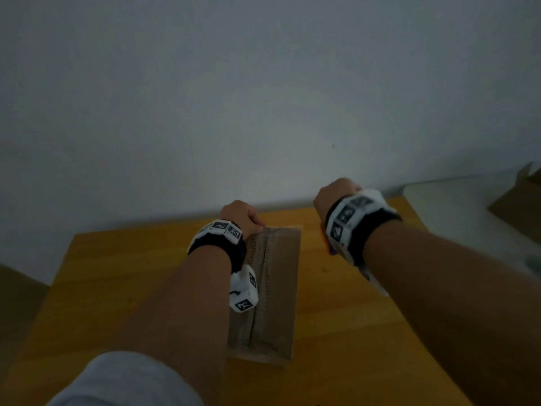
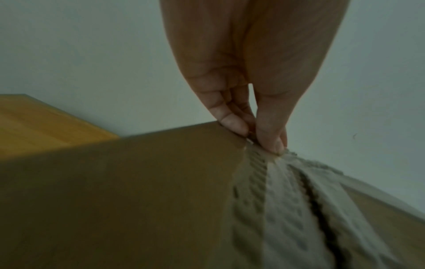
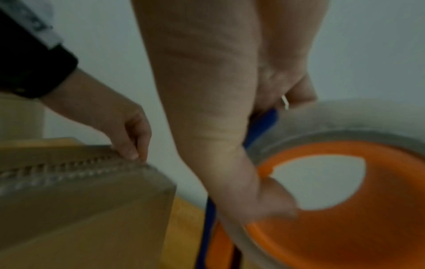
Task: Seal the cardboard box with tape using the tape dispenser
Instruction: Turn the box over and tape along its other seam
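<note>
Left hand [image 2: 248,102] pinches tape [image 2: 282,191] at the cardboard box [image 1: 278,288] far edge; right hand [image 3: 230,127] grips the tape dispenser [image 3: 345,209] beside it.

1 cardboard box [image 1: 281,288] – 1 tape dispenser [image 3: 345,209] – 2 hands – 1 table [image 1: 117,273].

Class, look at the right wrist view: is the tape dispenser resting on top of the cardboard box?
No. The right hand holds the tape dispenser beside the cardboard box, clear of it.
</note>
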### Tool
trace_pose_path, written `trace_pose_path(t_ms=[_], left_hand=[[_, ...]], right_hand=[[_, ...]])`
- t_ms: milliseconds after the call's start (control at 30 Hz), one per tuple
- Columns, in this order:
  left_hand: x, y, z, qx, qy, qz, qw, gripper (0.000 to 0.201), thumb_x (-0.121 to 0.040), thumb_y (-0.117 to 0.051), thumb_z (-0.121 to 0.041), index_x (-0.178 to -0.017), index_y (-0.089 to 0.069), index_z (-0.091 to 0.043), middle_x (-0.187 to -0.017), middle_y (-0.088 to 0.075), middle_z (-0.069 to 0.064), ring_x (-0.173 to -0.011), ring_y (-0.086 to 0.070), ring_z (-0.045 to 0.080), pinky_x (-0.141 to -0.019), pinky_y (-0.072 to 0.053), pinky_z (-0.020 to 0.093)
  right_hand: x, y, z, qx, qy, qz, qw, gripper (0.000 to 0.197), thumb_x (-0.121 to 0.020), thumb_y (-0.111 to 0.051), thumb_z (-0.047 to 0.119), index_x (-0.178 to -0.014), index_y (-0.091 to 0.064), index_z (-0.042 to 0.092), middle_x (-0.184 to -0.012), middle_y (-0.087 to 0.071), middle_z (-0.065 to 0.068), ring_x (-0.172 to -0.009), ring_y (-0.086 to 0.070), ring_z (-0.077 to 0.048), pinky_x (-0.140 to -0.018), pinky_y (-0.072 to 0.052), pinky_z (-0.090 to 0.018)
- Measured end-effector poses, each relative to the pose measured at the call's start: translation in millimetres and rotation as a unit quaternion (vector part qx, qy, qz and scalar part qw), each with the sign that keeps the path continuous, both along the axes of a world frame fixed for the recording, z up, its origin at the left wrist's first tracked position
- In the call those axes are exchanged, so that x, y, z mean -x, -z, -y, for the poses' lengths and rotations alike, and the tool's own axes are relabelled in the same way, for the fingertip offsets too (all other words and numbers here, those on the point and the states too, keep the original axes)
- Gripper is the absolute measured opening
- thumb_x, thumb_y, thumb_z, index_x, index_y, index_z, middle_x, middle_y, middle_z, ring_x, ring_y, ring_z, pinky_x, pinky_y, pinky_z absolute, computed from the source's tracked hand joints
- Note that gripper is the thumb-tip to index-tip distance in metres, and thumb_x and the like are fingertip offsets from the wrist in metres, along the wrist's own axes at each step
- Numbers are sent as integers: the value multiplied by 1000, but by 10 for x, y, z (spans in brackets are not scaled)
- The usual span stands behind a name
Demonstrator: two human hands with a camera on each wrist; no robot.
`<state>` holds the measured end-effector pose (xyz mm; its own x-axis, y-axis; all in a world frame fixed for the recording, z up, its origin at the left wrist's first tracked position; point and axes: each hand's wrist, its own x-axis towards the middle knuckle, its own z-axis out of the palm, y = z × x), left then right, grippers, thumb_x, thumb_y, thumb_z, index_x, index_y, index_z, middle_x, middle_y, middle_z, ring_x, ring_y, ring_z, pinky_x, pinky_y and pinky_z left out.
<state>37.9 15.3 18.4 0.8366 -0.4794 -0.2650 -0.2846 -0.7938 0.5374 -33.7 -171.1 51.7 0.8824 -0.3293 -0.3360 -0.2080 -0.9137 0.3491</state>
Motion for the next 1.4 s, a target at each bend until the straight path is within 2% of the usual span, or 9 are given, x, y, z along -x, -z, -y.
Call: trace_pose_path(t_ms=[100,433,533,600,733,1000,1167,1233,1400], left_hand=[[-31,25,12,-8,2,-5,1000,18,-83,-70,-22,-97,-77,-13,-107,-74,7,-101,-66,22,-85,-51,26],[-19,10,112,-120,82,-8,989,40,-81,-67,-46,-101,-76,-13,-110,-73,7,-100,-66,24,-85,-53,28],[-5,-105,200,-115,114,0,987,32,-83,-69,-31,-114,-70,-24,-132,-61,5,-118,-58,26,-102,-48,36],[21,-144,297,-66,136,-13,989,31,-85,-66,-16,-115,-70,-24,-131,-62,7,-116,-59,25,-100,-49,35],[131,-83,404,-57,157,-40,985,24,-86,-66,-19,-109,-74,-13,-116,-70,10,-109,-64,25,-97,-51,35],[-81,9,134,-104,45,35,993,25,-96,-47,-19,-117,-59,-15,-121,-61,12,-101,-58,30,-86,-48,37],[-271,-40,-63,-147,68,56,985,47,-90,-47,-3,-130,-55,-27,-144,-41,11,-131,-42,33,-106,-42,43],[-189,-115,-33,-124,101,28,987,40,-89,-59,-18,-129,-57,-24,-147,-42,7,-133,-43,28,-110,-39,39],[-173,43,-119,-260,126,0,957,77,-80,-62,-57,-141,-41,-15,-147,-41,8,-124,-51,26,-105,-40,39]], right_hand=[[195,83,-97,33,-9,-47,998,15,-71,-71,31,-71,-71,16,-58,-60,0,-49,-53,-16,-49,-43,-21],[270,-237,99,-9,50,33,998,16,-73,-70,33,-79,-64,19,-62,-55,4,-58,-55,-15,-55,-43,-24],[319,-222,95,-24,66,44,997,15,-73,-68,31,-78,-60,19,-60,-51,5,-52,-50,-12,-56,-43,-24],[348,-210,101,-27,75,57,995,16,-74,-67,31,-79,-58,19,-59,-50,5,-53,-50,-13,-57,-44,-25],[403,-193,130,-44,77,69,994,18,-75,-67,32,-81,-57,19,-64,-52,4,-60,-55,-16,-59,-45,-25],[444,-243,163,-63,85,97,990,22,-76,-67,35,-88,-57,19,-67,-54,4,-65,-57,-18,-59,-44,-25],[334,-296,112,-46,85,117,988,21,-79,-66,36,-83,-58,17,-65,-53,3,-65,-56,-19,-58,-43,-25],[285,-297,78,-49,92,133,986,21,-78,-66,36,-82,-57,17,-61,-48,3,-65,-56,-19,-58,-43,-25],[236,-297,17,-68,95,163,980,24,-75,-68,36,-81,-55,16,-61,-47,3,-64,-55,-20,-56,-41,-25]])
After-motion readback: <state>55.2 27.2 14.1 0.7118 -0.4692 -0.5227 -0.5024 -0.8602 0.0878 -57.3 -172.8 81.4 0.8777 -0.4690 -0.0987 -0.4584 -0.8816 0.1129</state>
